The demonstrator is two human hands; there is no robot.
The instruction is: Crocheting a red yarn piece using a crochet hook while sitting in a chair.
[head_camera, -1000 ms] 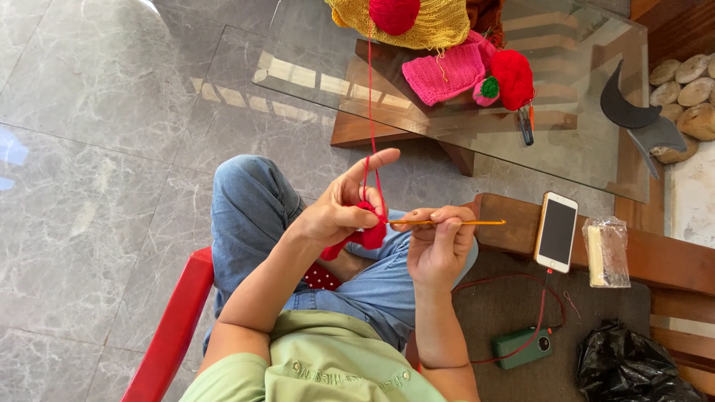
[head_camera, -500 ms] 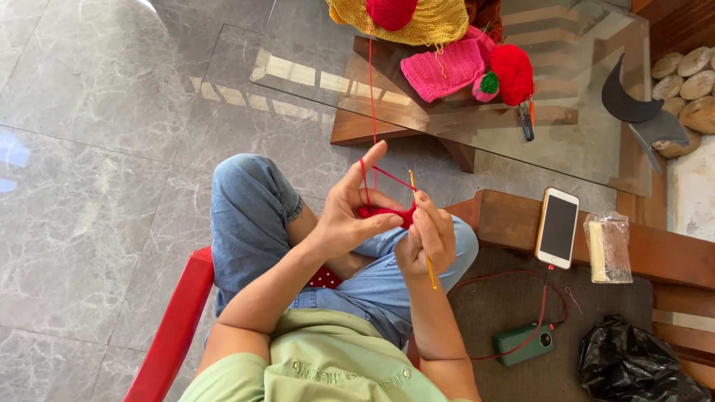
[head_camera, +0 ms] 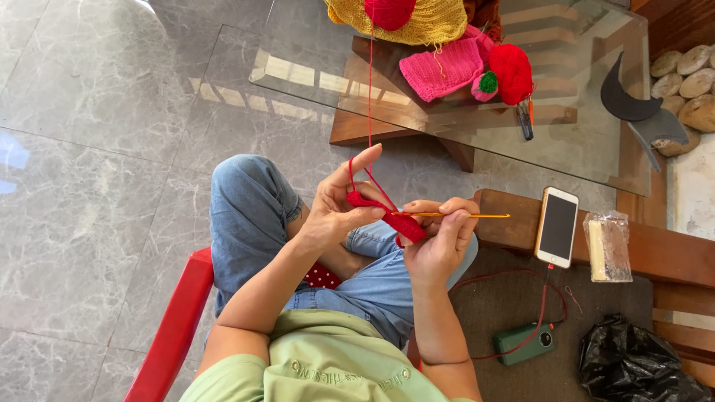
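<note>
I sit on a red chair (head_camera: 167, 327) with my legs crossed, in blue jeans. My left hand (head_camera: 339, 205) pinches a small red crochet piece (head_camera: 387, 216), and its raised forefinger carries the red yarn (head_camera: 370, 89). The strand runs up to a red ball (head_camera: 389, 10) on the glass table (head_camera: 298, 67). My right hand (head_camera: 439, 238) grips a yellow crochet hook (head_camera: 462, 216), held level with its tip in the red piece.
On the glass table lie a yellow knit (head_camera: 417, 22), a pink knit (head_camera: 441, 71), a red pompom (head_camera: 512, 71) and a dark curved piece (head_camera: 629, 97). At my right, a wooden bench (head_camera: 670, 253) holds a phone (head_camera: 557, 225), a plastic packet (head_camera: 609, 246), a green power bank (head_camera: 525, 342) and a black bag (head_camera: 633, 361).
The hook pointed down half a second ago and lies level again, pointing right. The red piece now stretches between both hands, and my left forefinger still lifts the yarn.
</note>
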